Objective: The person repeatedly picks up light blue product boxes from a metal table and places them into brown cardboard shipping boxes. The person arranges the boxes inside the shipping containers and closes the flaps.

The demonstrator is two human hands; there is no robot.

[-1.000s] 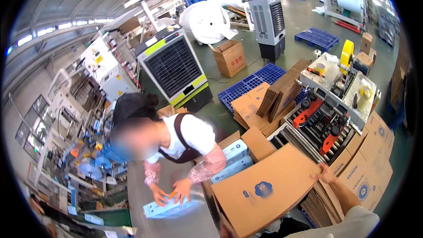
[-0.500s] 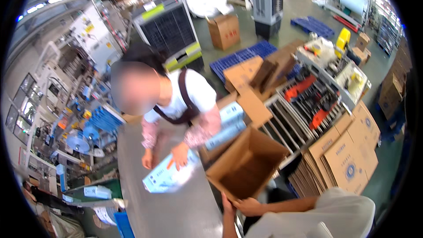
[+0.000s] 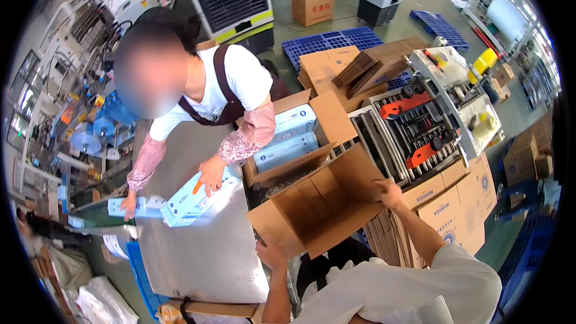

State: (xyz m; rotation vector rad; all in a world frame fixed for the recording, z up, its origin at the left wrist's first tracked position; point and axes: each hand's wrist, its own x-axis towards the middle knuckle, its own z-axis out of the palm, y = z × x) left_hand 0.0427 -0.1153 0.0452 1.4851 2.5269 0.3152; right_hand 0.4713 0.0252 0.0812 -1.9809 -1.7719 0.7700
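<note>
An empty brown cardboard box (image 3: 342, 201) stands tilted in front of me, its open top facing up. My left hand (image 3: 273, 256) grips its near left corner, with fingers at the wall. On the opposite side my right hand (image 3: 390, 194) has its fingers curled over the right rim. Just beyond, another open carton (image 3: 336, 123) holds light-blue packages (image 3: 288, 150). At the metal table, a co-worker rests one hand (image 3: 210, 175) on a light-blue package (image 3: 195, 201) and reaches with the other hand (image 3: 128, 205) to more blue packages (image 3: 144, 207) at the table's left edge.
The metal table (image 3: 198, 264) runs along my left. A roller machine with red-orange arms (image 3: 408, 105) stands at the right, beside stacked flat cartons (image 3: 441, 216). Farther back are blue pallets (image 3: 330, 42), an air cooler (image 3: 231, 0) and a closed-sided carton (image 3: 313, 3).
My right hand has gone from the box's near corner to its right rim, and the box has turned. The co-worker has leaned left, one arm stretching to packages at the table's edge.
</note>
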